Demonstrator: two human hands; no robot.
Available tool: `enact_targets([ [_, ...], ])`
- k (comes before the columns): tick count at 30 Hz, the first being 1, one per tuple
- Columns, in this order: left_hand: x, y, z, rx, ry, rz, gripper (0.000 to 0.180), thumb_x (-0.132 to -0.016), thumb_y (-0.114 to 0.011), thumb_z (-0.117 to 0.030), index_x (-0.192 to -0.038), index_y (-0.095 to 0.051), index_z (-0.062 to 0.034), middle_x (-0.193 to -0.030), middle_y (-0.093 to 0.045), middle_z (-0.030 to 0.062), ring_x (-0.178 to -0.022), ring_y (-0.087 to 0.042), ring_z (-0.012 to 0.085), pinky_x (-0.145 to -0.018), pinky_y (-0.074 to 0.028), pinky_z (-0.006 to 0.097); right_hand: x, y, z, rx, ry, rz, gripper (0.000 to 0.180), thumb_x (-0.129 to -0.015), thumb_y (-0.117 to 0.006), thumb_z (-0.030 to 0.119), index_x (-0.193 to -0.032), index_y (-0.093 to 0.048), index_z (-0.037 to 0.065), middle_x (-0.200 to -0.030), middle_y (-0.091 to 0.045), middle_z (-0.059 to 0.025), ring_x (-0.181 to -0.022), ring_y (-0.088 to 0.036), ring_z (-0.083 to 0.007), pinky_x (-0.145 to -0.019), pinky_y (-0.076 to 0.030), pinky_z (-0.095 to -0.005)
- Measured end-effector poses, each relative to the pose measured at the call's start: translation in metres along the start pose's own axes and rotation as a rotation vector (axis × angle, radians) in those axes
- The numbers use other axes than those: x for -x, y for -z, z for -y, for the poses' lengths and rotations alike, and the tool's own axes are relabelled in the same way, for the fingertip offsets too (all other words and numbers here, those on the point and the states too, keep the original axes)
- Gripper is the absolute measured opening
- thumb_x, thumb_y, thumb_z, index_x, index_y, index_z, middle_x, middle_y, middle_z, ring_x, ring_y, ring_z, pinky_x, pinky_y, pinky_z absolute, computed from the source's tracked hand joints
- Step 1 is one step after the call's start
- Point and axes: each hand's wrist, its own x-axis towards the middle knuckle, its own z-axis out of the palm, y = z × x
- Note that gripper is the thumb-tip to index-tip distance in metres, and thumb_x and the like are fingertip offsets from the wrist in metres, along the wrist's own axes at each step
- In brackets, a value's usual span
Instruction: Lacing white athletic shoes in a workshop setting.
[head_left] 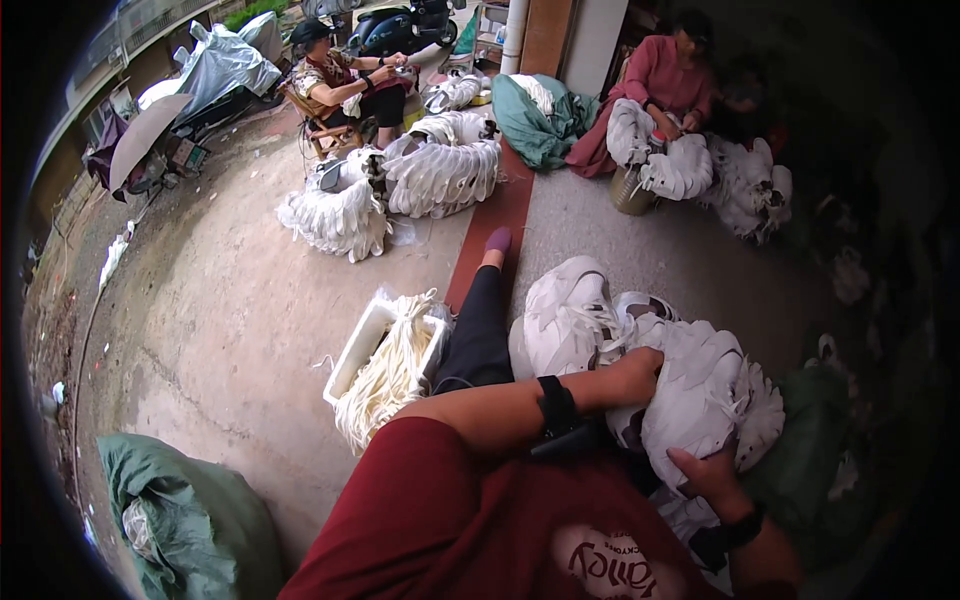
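Note:
A big bundle of white flat cut pieces (700, 390) lies in my lap at the lower right. My left hand (640, 368) reaches across my body and presses into the top of this bundle, fingers buried among the pieces. My right hand (705, 472) holds the bundle's lower edge from underneath. Both wrists wear black bands. A second white stack (565, 315) lies just beyond, by my outstretched leg (480, 320).
A box of pale cream strips (385, 365) stands at my left. A green sack (185, 520) lies at lower left. Rings of stacked white pieces (440, 170) sit on the concrete ahead. Two seated people (345, 85) (665, 80) work further back, near a covered vehicle (220, 65).

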Motion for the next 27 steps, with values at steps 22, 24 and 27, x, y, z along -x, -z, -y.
enact_targets([
  [22,0.019,0.000,-0.040,-0.150,-0.516,0.021,0.024,-0.082,-0.059,-0.018,-0.098,-0.056,-0.0011,-0.082,-0.060,0.0107,-0.074,-0.061,0.0261,-0.065,-0.046,0.032,-0.034,0.000,0.008,0.924,0.217,0.283,0.021,-0.079,-0.056,0.022,-0.075,-0.060,0.002,-0.071,-0.059,-0.0155,-0.066,-0.060,-0.0278,-0.064,-0.047,-0.0373],
  [24,0.019,-0.001,-0.042,-0.271,-0.507,0.034,0.025,-0.080,-0.059,-0.015,-0.100,-0.056,-0.0006,-0.085,-0.062,0.0137,-0.072,-0.062,0.0297,-0.063,-0.047,0.033,-0.028,0.000,0.005,0.807,0.332,0.112,0.017,-0.075,-0.057,0.018,-0.069,-0.060,0.002,-0.066,-0.056,-0.0148,-0.064,-0.058,-0.0300,-0.065,-0.047,-0.0393],
  [27,0.018,-0.004,-0.044,-0.401,-0.532,0.018,0.023,-0.079,-0.061,-0.010,-0.099,-0.059,0.0003,-0.085,-0.063,0.0142,-0.071,-0.062,0.0301,-0.062,-0.047,0.034,-0.031,0.004,0.001,0.427,0.342,-0.196,0.022,-0.078,-0.058,0.015,-0.060,-0.055,0.003,-0.063,-0.055,-0.0135,-0.062,-0.055,-0.0308,-0.059,-0.042,-0.0417],
])
